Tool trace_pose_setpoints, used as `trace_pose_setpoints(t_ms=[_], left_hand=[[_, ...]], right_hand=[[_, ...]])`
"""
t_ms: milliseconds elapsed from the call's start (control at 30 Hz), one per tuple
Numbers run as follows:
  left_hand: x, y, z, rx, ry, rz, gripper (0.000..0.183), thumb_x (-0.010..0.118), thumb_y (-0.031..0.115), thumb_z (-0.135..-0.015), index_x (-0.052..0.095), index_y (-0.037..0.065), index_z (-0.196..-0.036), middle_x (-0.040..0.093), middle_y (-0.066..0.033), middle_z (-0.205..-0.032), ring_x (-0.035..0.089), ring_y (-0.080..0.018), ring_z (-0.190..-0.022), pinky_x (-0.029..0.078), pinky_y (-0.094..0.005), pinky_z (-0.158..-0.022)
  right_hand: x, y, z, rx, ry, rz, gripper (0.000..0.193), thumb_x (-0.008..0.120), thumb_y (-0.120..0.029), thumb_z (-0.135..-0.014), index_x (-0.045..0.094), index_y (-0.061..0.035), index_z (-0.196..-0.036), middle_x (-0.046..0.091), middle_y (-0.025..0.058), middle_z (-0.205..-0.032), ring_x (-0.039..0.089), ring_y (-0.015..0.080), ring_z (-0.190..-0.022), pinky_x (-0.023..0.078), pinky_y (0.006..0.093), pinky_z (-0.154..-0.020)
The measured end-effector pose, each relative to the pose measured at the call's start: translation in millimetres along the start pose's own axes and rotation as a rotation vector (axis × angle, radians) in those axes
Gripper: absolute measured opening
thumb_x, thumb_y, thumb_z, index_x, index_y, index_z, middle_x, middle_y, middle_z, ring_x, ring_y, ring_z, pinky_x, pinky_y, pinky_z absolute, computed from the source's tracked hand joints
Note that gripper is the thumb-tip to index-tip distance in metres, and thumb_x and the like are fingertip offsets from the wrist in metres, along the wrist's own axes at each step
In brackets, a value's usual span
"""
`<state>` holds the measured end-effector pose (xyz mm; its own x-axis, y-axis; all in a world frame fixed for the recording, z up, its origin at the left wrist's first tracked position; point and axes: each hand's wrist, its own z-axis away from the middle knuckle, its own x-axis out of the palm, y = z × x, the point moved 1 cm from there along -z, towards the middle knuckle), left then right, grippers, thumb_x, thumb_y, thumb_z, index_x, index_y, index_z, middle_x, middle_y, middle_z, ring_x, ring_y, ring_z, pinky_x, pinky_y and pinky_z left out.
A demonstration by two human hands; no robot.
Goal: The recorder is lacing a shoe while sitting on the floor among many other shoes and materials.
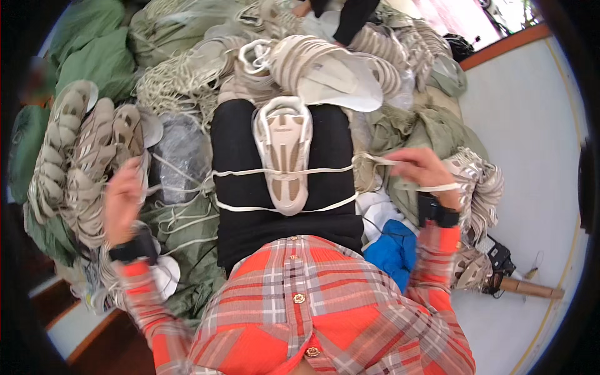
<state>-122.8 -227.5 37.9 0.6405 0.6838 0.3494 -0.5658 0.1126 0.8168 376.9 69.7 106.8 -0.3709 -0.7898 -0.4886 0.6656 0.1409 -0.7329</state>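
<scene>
A beige and white shoe upper (287, 144) lies across my black-trousered thighs (234, 140), its narrow rounded end toward my body. Two stretches of a cream shoelace (325, 170) run side to side over it, spreading past both thighs. My right hand (422, 167) is raised beyond the right thigh, thumb and fingers closed on the lace; a strand also passes under the palm by the wrist. My left hand (123, 200) is held up at the left, beside stacked uppers. Motion smears its fingers, and whether a lace is in them is unclear.
Nested stacks of beige shoe uppers (90, 169) stand at the left, with another stack (306, 65) ahead of my knees. A heap of laces (181, 84) lies at the far left. Green cloth sacks (94, 47) and a blue cloth (394, 250) surround me. Another person's dark-clad limb (356, 19) shows at the top.
</scene>
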Motion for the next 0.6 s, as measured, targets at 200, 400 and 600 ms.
trace_pose_setpoints(t_ms=[200, 400, 600], left_hand=[[301, -82, 18, 0.293, -0.580, -0.200, 0.026, 0.044, 0.022, -0.098, 0.057, -0.001, -0.094, 0.059, -0.0047, -0.080, 0.057, -0.0109, -0.071, 0.048, -0.0241, -0.068], [288, -93, 9, 0.564, -0.364, -0.735, 0.020, 0.043, 0.018, -0.096, 0.053, 0.002, -0.090, 0.048, -0.0032, -0.066, 0.043, -0.0119, -0.056, 0.038, -0.0280, -0.053], [189, -98, 1, 0.559, -0.078, -0.888, 0.020, 0.045, 0.014, -0.095, 0.057, 0.001, -0.086, 0.048, -0.0040, -0.063, 0.042, -0.0103, -0.058, 0.036, -0.0277, -0.054]], right_hand=[[55, -82, -28, -0.216, -0.140, -0.288, 0.010, 0.058, -0.009, -0.087, 0.058, -0.0013, -0.094, 0.062, 0.0028, -0.067, 0.050, 0.0049, -0.051, 0.040, 0.0201, -0.046], [33, -39, -14, -0.453, -0.249, -1.051, 0.010, 0.057, -0.008, -0.089, 0.055, -0.0002, -0.094, 0.061, 0.0056, -0.066, 0.043, 0.0049, -0.042, 0.032, 0.0170, -0.039], [15, -25, -15, -1.014, -0.298, -2.055, 0.028, 0.046, -0.006, -0.094, 0.050, 0.0046, -0.119, 0.062, 0.0173, -0.103, 0.060, 0.0118, -0.070, 0.047, 0.0206, -0.048]])
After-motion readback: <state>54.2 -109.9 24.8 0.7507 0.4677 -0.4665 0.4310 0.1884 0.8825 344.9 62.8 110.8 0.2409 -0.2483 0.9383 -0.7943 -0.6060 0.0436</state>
